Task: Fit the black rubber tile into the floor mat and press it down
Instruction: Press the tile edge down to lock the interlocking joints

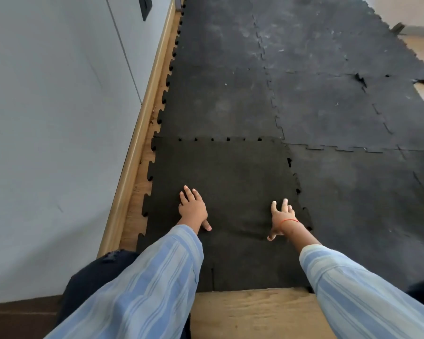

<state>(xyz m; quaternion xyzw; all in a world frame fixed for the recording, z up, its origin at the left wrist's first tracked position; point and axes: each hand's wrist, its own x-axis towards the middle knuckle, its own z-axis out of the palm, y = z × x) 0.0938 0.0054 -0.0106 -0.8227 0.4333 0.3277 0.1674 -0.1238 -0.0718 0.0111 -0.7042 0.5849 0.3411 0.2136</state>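
A black rubber tile (230, 172) with jigsaw edges lies at the near left corner of the black floor mat (316, 106). Its far edge meets the mat with small gaps showing between the teeth, and its right edge shows gaps too. My left hand (192, 207) rests flat on the tile's near left part, fingers spread. My right hand (282, 220) lies flat on the tile near its right edge, fingers apart, a red thread around the wrist. Neither hand holds anything.
A grey wall (54, 118) with a wooden skirting board (142, 113) runs along the left of the mat. Bare wooden floor (250, 311) shows at the near edge. My knee (93, 275) in dark cloth is at the lower left. A torn spot (360, 79) marks the mat at the far right.
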